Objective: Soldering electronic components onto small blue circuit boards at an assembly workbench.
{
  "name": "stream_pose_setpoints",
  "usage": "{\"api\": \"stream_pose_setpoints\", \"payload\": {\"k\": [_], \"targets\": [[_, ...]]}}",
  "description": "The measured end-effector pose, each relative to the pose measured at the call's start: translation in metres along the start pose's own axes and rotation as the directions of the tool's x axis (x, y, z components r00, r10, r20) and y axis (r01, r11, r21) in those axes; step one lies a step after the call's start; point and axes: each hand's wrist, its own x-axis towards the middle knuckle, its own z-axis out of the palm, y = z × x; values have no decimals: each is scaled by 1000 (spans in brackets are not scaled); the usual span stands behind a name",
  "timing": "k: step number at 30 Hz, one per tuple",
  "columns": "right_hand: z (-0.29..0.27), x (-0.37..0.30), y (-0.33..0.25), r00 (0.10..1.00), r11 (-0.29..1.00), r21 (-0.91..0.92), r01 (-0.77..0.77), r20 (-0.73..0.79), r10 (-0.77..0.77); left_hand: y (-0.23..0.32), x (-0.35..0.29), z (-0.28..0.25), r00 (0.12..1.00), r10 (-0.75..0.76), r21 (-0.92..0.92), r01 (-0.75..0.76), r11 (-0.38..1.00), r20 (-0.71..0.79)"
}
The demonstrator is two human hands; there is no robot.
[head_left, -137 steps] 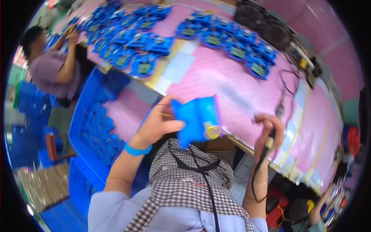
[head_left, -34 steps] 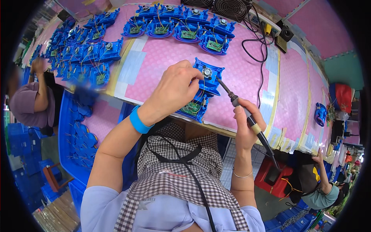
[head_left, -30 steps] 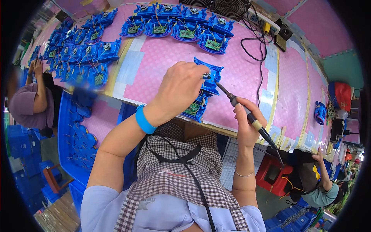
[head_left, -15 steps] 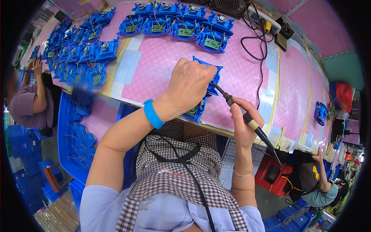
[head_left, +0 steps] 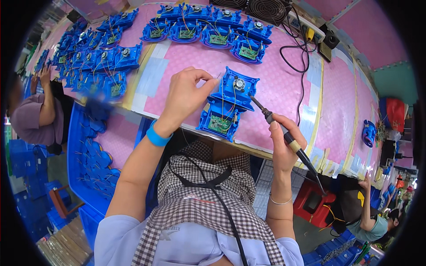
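In front of me on the pink bench lies a blue plastic housing in two joined halves. The far half [head_left: 235, 99] carries a round speaker [head_left: 238, 84]; the near half holds a green circuit board [head_left: 218, 124], and thin coloured wires run between them. My right hand [head_left: 286, 139] grips a soldering iron [head_left: 280, 131] like a pen, its tip at the right edge of the far half. My left hand [head_left: 186, 95] is at the left of the housing, thumb and forefinger pinched on a thin wire that looks like solder; its other fingers curl loosely.
Several similar blue housings [head_left: 217, 37] stand in rows at the back and left. A blue bin [head_left: 73, 177] of blue parts is at lower left. A black cable [head_left: 303, 97] and a power strip [head_left: 306, 24] lie at back right. Co-workers sit on both sides.
My left hand has drawn back to the left from over the housing, uncovering the speaker and board. The soldering iron has shifted slightly down and right.
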Motion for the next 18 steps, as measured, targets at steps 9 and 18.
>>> {"api": "stream_pose_setpoints", "payload": {"k": [9,18], "targets": [[2,-3,0,1000,1000,-17,-4,13,4,30,-2,23,991,83,-203,-61,977,106],[-1,-2,-3,1000,1000,16,7,-21,-7,37,-2,26,945,254,126,-283,951,208]]}}
